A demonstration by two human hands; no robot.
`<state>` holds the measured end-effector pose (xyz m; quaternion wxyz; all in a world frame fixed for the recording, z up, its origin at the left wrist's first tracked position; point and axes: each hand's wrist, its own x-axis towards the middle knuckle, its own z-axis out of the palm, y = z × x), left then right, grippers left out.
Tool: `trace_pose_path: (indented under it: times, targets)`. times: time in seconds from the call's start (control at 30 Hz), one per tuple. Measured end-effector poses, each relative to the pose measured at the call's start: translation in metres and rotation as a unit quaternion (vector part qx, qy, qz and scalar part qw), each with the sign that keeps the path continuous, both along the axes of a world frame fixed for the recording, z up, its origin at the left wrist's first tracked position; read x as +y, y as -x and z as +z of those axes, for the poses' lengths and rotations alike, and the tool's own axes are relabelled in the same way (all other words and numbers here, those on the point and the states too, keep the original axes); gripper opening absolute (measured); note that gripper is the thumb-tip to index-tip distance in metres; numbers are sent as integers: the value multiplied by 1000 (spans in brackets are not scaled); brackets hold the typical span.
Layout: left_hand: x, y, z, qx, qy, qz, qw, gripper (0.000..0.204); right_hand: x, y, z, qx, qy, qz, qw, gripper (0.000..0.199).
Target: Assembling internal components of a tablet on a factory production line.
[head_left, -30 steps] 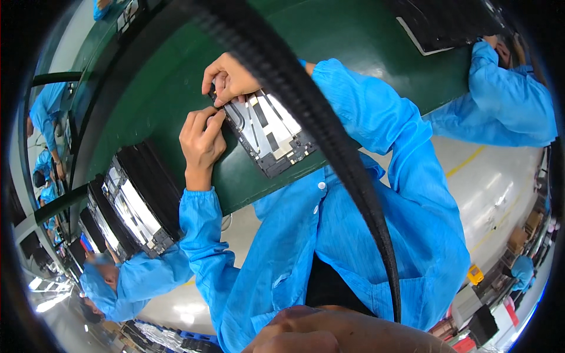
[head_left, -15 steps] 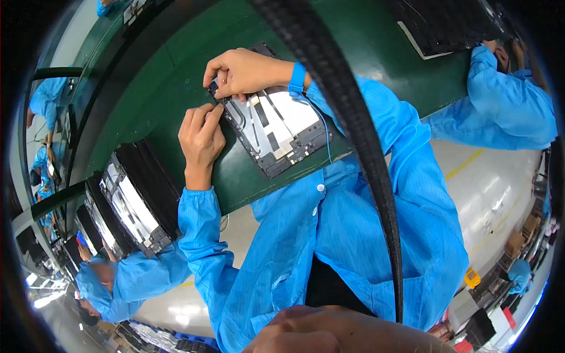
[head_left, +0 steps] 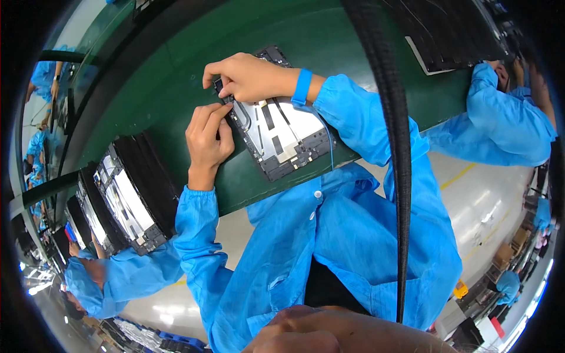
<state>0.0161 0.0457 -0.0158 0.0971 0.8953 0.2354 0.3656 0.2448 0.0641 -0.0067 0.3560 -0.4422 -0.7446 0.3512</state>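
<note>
- At the panel's (head_left: 297, 125) far left corner, right hand (head_left: 250, 78) with fingers bent down onto the edge; whether pinching a small part, cannot tell.
- Just beside it, left hand (head_left: 209, 138) with fingers curled and forefinger stretched to the panel's left edge; fingertips partly hidden, so cannot tell whether gripping.
- Beneath and nearer the body, panel lying aslant on the green bench (head_left: 159, 88), silver and black inner face up, close to the front edge.
- Judging by both hands' closeness, fine fingertip work at that corner in hand; next move likely to call for a steady left hand and light, exact right fingertips, without dragging the panel.
- Around the right wrist, blue band (head_left: 302, 87), with thin cord (head_left: 331, 141) trailing over the panel.
- Farther left, stack (head_left: 126, 200) with a similar silver face.
- At far right, black pile (head_left: 450, 35) beside a co-worker's blue sleeve (head_left: 500, 117).
</note>
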Motion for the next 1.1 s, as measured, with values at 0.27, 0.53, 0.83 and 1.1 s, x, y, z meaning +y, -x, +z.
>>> trace_pose_path:
  times: [0.27,0.53,0.83,1.1]
  targets:
    - [-1,3,-9,-16,32,9,999,29,8,-2,6,-39,9,37,999,29]
    - [-4,2,-7,-31,55,21,998,29,8,-6,11,-30,43,34,998,28]
    - [-12,-3,-18,-69,97,31,992,31,8,7,-7,-42,-114,34,992,21]
    - [-15,-10,-7,-92,89,34,991,33,16,11,-15,-83,-234,42,968,31]
